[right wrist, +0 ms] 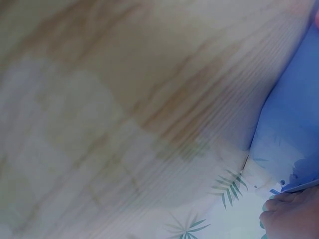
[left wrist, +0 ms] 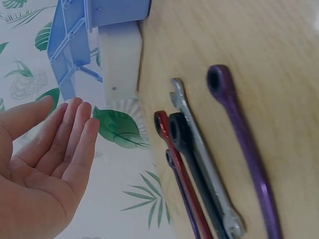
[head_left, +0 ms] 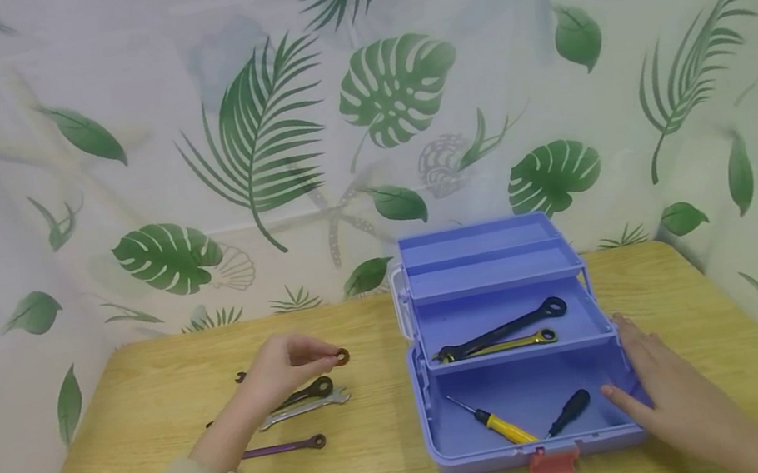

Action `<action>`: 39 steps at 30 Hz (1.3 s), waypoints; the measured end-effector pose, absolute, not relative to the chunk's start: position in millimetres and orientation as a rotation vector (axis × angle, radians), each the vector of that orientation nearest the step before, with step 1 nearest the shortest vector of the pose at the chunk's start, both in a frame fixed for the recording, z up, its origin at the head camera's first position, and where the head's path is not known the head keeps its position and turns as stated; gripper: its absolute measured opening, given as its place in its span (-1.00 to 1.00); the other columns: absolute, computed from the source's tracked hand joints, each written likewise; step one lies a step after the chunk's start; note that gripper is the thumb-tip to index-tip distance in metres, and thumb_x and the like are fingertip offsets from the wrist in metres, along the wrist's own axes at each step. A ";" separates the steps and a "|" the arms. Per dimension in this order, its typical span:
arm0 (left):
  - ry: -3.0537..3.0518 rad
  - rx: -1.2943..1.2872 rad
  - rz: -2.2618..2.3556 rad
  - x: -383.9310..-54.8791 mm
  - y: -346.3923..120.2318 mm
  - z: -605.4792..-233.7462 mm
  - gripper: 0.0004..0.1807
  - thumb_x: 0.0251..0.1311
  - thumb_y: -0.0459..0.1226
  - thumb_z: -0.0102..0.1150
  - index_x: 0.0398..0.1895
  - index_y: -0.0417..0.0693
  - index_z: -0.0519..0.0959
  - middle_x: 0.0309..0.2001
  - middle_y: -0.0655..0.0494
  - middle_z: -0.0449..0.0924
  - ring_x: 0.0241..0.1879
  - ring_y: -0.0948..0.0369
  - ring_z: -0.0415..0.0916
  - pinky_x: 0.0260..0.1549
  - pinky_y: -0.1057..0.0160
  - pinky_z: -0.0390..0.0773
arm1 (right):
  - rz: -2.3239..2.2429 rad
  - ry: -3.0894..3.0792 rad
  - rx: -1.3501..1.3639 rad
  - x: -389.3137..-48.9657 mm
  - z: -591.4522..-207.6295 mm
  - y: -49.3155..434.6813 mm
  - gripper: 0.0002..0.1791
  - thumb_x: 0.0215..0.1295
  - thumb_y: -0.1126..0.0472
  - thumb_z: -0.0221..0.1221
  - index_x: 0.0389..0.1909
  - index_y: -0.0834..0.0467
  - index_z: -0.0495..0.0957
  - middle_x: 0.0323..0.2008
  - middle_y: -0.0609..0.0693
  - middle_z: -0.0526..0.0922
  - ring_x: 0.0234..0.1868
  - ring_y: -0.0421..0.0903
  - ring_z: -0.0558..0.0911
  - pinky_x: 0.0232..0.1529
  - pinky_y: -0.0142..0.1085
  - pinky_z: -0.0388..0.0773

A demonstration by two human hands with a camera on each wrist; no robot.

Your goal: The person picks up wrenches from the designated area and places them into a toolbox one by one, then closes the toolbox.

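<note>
My left hand (head_left: 294, 359) hovers over the wrenches at the left, its palm empty and fingers loosely extended in the left wrist view. Just past the fingertips in the head view is the ring end of a red wrench (left wrist: 172, 139), which lies on the table. Beside it lie a black wrench (left wrist: 187, 149), a silver wrench (left wrist: 202, 149), a small dark wrench (left wrist: 177, 172) and, set apart, a purple wrench (left wrist: 244, 134). My right hand (head_left: 669, 392) holds the right wall of the blue toolbox (head_left: 532, 456), thumb over the rim, fingers along the outside.
The toolbox stands open, its tiers raised. A black wrench (head_left: 509, 328) and a gold wrench (head_left: 512, 344) lie in the middle tray. A yellow screwdriver (head_left: 507, 425) and a black-handled screwdriver (head_left: 572, 408) lie in the bottom. A leaf-printed cloth (head_left: 301, 140) hangs behind the table.
</note>
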State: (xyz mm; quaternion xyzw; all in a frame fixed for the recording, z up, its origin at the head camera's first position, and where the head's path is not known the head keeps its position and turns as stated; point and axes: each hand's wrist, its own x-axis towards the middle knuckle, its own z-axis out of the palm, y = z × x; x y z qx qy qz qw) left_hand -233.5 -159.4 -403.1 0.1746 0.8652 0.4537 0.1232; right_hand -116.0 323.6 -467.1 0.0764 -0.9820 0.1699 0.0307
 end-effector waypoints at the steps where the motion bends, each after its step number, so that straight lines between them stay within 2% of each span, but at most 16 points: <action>1: 2.533 0.492 1.315 -231.5 -160.8 -404.4 -0.74 0.46 -0.30 0.30 0.06 -0.29 0.74 0.03 -0.18 0.80 0.02 -0.07 0.77 0.09 0.00 0.74 | 0.521 -3.024 0.236 -116.1 -467.3 323.8 0.08 0.57 -0.18 0.14 0.68 0.41 -0.22 0.62 0.52 0.01 0.58 0.53 0.14 0.66 0.29 -0.09; 4: 2.562 0.455 1.289 -224.7 -164.9 -409.4 -0.75 0.44 -0.29 0.32 0.04 -0.28 0.75 0.02 -0.16 0.80 -0.03 -0.02 0.77 0.01 0.03 0.75 | 0.518 -3.014 0.243 -115.9 -468.4 324.4 0.08 0.57 -0.17 0.14 0.68 0.41 -0.22 0.62 0.52 0.02 0.59 0.53 0.14 0.67 0.26 -0.12; 9: 2.580 0.428 1.262 -216.0 -174.0 -421.3 -0.76 0.41 -0.28 0.36 0.02 -0.24 0.77 -0.05 -0.11 0.83 -0.07 0.06 0.77 -0.03 0.05 0.75 | 0.505 -2.982 0.270 -116.1 -470.7 325.1 0.06 0.56 -0.14 0.16 0.67 0.42 -0.18 0.62 0.51 0.04 0.58 0.51 0.16 0.73 0.02 -0.30; 14: 2.591 0.379 1.278 -206.7 -183.2 -432.3 -0.79 0.36 -0.30 0.40 -0.04 -0.25 0.78 -0.10 -0.10 0.84 -0.11 0.08 0.77 -0.06 0.10 0.76 | 0.505 -2.982 0.275 -115.7 -470.8 324.9 0.06 0.57 -0.14 0.16 0.67 0.43 -0.17 0.62 0.51 0.04 0.58 0.51 0.16 0.73 -0.05 -0.36; 18: 2.601 0.355 1.282 -200.2 -190.3 -437.9 -0.80 0.35 -0.32 0.40 -0.06 -0.27 0.77 -0.14 -0.09 0.84 -0.15 0.13 0.76 -0.11 0.17 0.74 | 0.513 -2.990 0.269 -115.4 -469.8 324.6 0.06 0.57 -0.14 0.16 0.67 0.44 -0.18 0.62 0.52 0.03 0.58 0.52 0.16 0.73 -0.01 -0.33; 21: 2.593 0.343 1.284 -196.3 -196.2 -441.8 -0.79 0.35 -0.31 0.40 -0.05 -0.26 0.77 -0.14 -0.06 0.84 -0.15 0.15 0.75 -0.13 0.25 0.71 | 0.516 -3.003 0.259 -115.7 -468.5 324.3 0.07 0.57 -0.16 0.15 0.67 0.44 -0.18 0.62 0.53 0.02 0.58 0.53 0.16 0.70 0.17 -0.18; 23: 2.589 0.341 1.291 -194.6 -200.0 -445.1 -0.78 0.34 -0.31 0.41 -0.04 -0.25 0.77 -0.13 -0.05 0.84 -0.14 0.14 0.76 -0.14 0.30 0.70 | 0.516 -3.005 0.259 -116.2 -467.7 324.3 0.07 0.57 -0.16 0.15 0.67 0.43 -0.18 0.62 0.52 0.02 0.58 0.52 0.15 0.69 0.22 -0.13; 27: 2.581 0.345 1.305 -193.7 -207.7 -452.6 -0.78 0.34 -0.32 0.41 -0.05 -0.28 0.76 -0.12 -0.09 0.83 -0.12 0.11 0.77 -0.15 0.36 0.70 | 0.518 -3.008 0.254 -115.8 -467.0 324.2 0.07 0.57 -0.16 0.15 0.68 0.41 -0.20 0.63 0.50 0.01 0.59 0.51 0.15 0.68 0.24 -0.10; 35: 2.579 0.301 1.319 -191.9 -218.6 -465.6 -0.80 0.30 -0.40 0.41 -0.05 -0.30 0.75 -0.11 -0.12 0.82 -0.13 0.11 0.77 -0.16 0.33 0.76 | 0.503 -2.997 0.262 -114.9 -467.2 323.7 0.07 0.57 -0.15 0.16 0.68 0.41 -0.19 0.63 0.50 0.03 0.59 0.51 0.16 0.70 0.17 -0.14; 39: 2.563 0.351 1.324 -193.3 -222.5 -467.5 -0.78 0.29 -0.43 0.40 -0.03 -0.34 0.73 -0.11 -0.16 0.82 -0.13 0.09 0.77 -0.17 0.35 0.75 | 0.503 -2.990 0.263 -115.3 -467.4 324.2 0.07 0.56 -0.15 0.16 0.67 0.42 -0.18 0.62 0.50 0.04 0.59 0.51 0.17 0.68 0.23 -0.07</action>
